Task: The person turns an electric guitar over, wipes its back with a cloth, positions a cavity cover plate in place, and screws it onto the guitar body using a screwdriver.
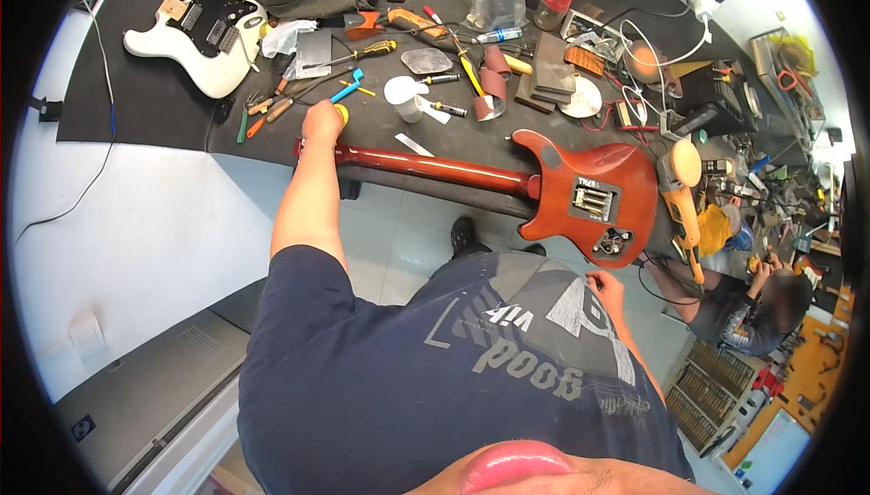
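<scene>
A reddish-brown guitar (pixel 603 169) lies back side up along the bench's front edge, its neck pointing left and two cavities in its body exposed. My left hand (pixel 322 122) is closed at the headstock end, which it partly covers; what it grips is hidden. A blue cranked tool (pixel 346 89) and a small yellow round item (pixel 342 115) are right beside its knuckles. Below the guitar body's lower edge, close to my shirt, my right hand (pixel 607 290) has curled fingers, and whatever they hold, if anything, cannot be seen.
A white guitar body (pixel 204 38) lies at the back left. Screwdrivers, a white cup (pixel 408 104), sandpaper rolls (pixel 490 92) and wood blocks (pixel 554 65) cover the bench behind the neck. An orange power tool (pixel 680 192) touches the right side. Another person (pixel 757 314) works at far right.
</scene>
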Tool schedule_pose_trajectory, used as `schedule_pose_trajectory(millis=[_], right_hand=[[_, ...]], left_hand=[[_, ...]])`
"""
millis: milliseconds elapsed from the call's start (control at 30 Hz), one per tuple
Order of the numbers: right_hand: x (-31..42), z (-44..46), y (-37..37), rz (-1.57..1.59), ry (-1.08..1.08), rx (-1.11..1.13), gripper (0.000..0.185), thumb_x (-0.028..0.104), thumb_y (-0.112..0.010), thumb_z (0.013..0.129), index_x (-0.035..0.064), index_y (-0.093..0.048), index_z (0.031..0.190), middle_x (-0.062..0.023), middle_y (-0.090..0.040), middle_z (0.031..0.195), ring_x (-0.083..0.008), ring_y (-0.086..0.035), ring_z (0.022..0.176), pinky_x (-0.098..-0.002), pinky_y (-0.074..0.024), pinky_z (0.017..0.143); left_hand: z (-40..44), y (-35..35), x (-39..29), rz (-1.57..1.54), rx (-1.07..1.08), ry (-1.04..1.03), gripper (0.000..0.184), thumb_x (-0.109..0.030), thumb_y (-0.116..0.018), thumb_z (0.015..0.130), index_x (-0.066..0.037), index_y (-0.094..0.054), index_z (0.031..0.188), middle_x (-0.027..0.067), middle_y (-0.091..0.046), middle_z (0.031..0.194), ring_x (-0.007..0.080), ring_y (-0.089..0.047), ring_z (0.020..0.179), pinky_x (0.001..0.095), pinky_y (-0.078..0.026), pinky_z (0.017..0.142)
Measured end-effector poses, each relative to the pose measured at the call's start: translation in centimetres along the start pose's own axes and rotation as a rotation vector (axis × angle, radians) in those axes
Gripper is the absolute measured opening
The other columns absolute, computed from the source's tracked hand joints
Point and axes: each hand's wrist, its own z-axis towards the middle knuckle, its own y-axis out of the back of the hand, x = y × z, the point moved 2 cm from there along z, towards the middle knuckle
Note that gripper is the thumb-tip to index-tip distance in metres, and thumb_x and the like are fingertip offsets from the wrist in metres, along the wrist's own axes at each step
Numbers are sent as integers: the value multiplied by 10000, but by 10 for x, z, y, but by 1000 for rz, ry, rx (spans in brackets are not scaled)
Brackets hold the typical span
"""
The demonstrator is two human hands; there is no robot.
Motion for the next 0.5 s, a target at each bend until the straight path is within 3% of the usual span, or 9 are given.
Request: schedule_pose_trajectory(millis=[67,200,300,400,500], right_hand=[[-13,-7,-3,17,-50,-20,125,61,-705,878,30,-773,978,-126,-757,839,-212,-742,762,-339,-565,709],[-34,-26,-4,18,-174,-81,134,65,-690,881,26,-775,977,-129,-752,814,-204,-735,739,-334,-563,696],[-35,-38,0,3,-264,-95,146,81,-684,885,28,-780,981,-131,-750,792,-200,-729,720,-333,-560,687],[-39,-49,-1,-66,-323,-54,158,101,-680,890,32,-784,986,-130,-753,781,-200,-727,713,-336,-560,682],[-41,-50,-4,-65,-352,-41,168,111,-676,894,35,-786,996,-132,-761,797,-207,-733,727,-344,-565,696]], left_hand=[[16,-9,1,45,63,32,294,-221,-623,956,-80,-787,1155,222,-746,1190,406,-712,1139,503,-568,972],[32,8,-10,8,-5,-14,284,-235,-649,918,-89,-800,1109,212,-760,1145,411,-725,1094,505,-575,947],[60,22,-21,-37,-56,-186,294,-248,-672,904,-82,-790,1116,226,-763,1076,394,-731,1061,488,-571,945],[81,17,-37,-233,-260,-343,349,-169,-648,908,-69,-728,1232,232,-752,1116,405,-723,1053,489,-563,945],[73,20,-81,-118,-209,-467,358,-143,-643,906,-70,-711,1250,227,-746,1134,399,-715,1070,504,-556,943]])
